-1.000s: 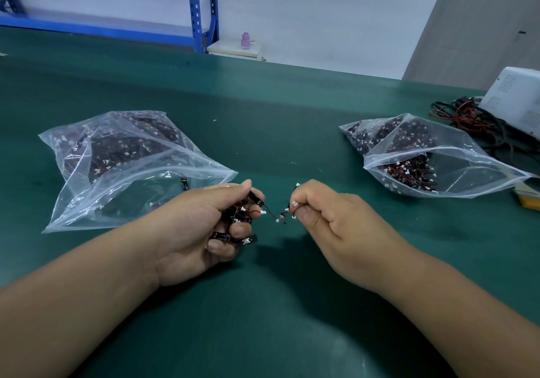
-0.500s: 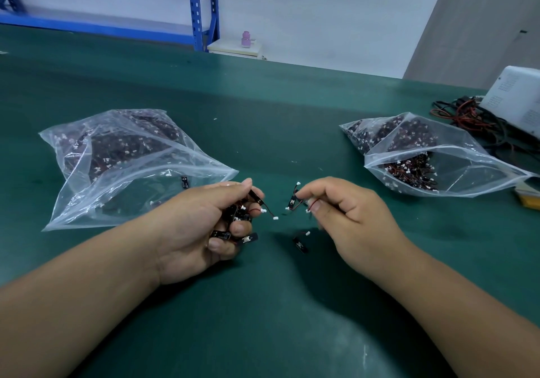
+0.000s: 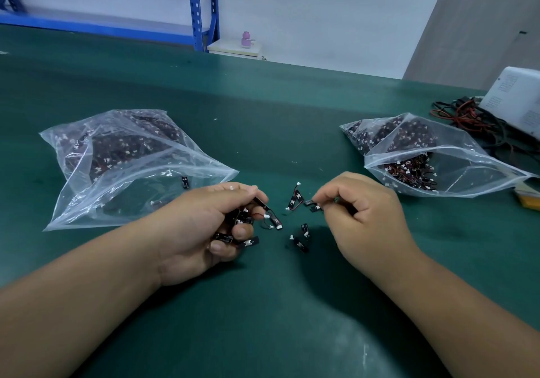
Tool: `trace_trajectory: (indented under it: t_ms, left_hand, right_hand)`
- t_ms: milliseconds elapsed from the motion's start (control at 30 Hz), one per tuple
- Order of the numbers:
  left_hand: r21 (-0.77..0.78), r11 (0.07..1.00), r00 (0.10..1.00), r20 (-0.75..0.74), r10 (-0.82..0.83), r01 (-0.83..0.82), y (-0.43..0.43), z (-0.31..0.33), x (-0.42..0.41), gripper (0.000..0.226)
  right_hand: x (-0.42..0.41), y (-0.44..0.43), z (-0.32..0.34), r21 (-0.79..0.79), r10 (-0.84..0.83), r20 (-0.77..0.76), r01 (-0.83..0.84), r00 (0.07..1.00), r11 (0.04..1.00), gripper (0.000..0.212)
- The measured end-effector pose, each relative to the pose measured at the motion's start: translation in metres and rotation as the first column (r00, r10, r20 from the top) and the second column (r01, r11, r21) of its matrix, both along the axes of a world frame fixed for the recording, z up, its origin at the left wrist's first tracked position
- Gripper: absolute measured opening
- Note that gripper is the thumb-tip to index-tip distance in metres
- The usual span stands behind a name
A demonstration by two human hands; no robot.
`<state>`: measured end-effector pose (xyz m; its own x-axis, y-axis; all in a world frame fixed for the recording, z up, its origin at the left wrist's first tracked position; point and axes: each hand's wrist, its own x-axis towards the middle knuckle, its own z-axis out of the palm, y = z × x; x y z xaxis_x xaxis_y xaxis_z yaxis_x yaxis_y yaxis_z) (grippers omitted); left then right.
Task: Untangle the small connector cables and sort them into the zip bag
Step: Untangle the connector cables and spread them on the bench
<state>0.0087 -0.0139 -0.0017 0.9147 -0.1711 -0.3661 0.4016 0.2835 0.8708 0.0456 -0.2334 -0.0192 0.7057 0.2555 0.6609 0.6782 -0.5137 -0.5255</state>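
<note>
My left hand [image 3: 204,225] is closed around a tangled clump of small black connector cables [image 3: 242,225] with white plugs, some sticking out past the fingers. My right hand [image 3: 362,217] pinches one small connector cable [image 3: 312,204] between thumb and fingertips. Between the hands, loose cables [image 3: 302,239] lie on the green mat, and another pair [image 3: 295,201] sits just left of my right fingertips. A clear zip bag [image 3: 117,167] full of dark cables lies at the left, its mouth toward me. A second open zip bag [image 3: 432,155] of cables lies at the right.
The green table mat [image 3: 263,304] fills the view. At the far right stand a white device [image 3: 517,100], a heap of red and black wires [image 3: 467,117] and a yellow object [image 3: 529,199]. Behind the table are blue shelving [image 3: 201,9] and a pink bottle [image 3: 245,39].
My right hand pulled away from the left hand to the right, drawing a cable out. Loose cables now lie on the mat between the hands. The left hand barely moved.
</note>
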Motion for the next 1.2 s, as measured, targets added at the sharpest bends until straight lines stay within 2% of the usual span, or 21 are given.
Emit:
trace_trajectory:
  t_ms: [67, 133, 233, 300, 400, 500, 633, 800, 900, 1067, 1200]
  left_hand:
    - [0.014, 1.000, 1.000, 0.013, -0.018, 0.018, 0.000, -0.001, 0.000, 0.011]
    - [0.035, 0.998, 0.998, 0.035, -0.045, 0.044, 0.000, -0.002, -0.001, 0.011]
    - [0.078, 0.991, 0.990, 0.090, -0.112, 0.105, -0.001, -0.002, -0.002, 0.011]
    - [0.100, 0.985, 0.982, 0.115, -0.150, 0.139, -0.001, -0.002, -0.003, 0.017]
    - [0.117, 0.979, 0.976, 0.119, -0.183, 0.170, 0.000, -0.002, -0.003, 0.018]
    - [0.090, 0.985, 0.983, 0.094, -0.158, 0.150, 0.000, -0.003, -0.002, 0.012]
    - [0.033, 0.996, 0.996, 0.040, -0.082, 0.080, 0.001, -0.004, 0.002, 0.033]
    - [0.027, 0.996, 0.996, 0.017, -0.090, 0.090, 0.002, -0.002, 0.002, 0.038]
    - [0.052, 0.994, 0.995, 0.022, -0.093, 0.092, 0.001, -0.001, 0.001, 0.034]
    - [0.051, 0.993, 0.994, 0.031, -0.107, 0.106, 0.001, 0.000, -0.001, 0.029]
    - [0.082, 0.991, 0.994, 0.036, -0.105, 0.102, 0.000, -0.001, -0.002, 0.030]
  right_hand:
    - [-0.003, 0.002, 0.000, -0.008, 0.023, -0.014, -0.023, 1.000, 1.000, 0.022]
    - [-0.008, 0.004, 0.000, -0.029, 0.087, -0.028, -0.088, 0.996, 0.996, 0.007]
    - [-0.018, 0.010, 0.001, -0.114, 0.145, -0.089, -0.154, 0.985, 0.981, 0.027]
    - [-0.021, 0.016, 0.000, -0.142, 0.169, -0.101, -0.183, 0.980, 0.973, 0.023]
    - [-0.020, 0.020, -0.002, -0.125, 0.149, -0.032, -0.152, 0.988, 0.980, 0.018]
    - [-0.014, 0.014, 0.000, -0.020, 0.098, -0.004, -0.098, 0.995, 0.995, 0.020]
    - [-0.005, 0.000, 0.009, 0.234, 0.084, -0.171, -0.043, 0.982, 0.971, 0.027]
    - [-0.004, 0.000, 0.011, 0.250, 0.087, -0.318, -0.005, 0.944, 0.968, 0.027]
    - [-0.003, 0.000, 0.009, 0.262, 0.025, -0.286, 0.053, 0.958, 0.964, 0.025]
    - [-0.006, 0.006, 0.000, 0.076, -0.019, -0.120, 0.028, 0.993, 0.997, 0.025]
    - [-0.012, 0.011, 0.001, -0.014, 0.050, -0.042, -0.051, 0.998, 0.999, 0.006]
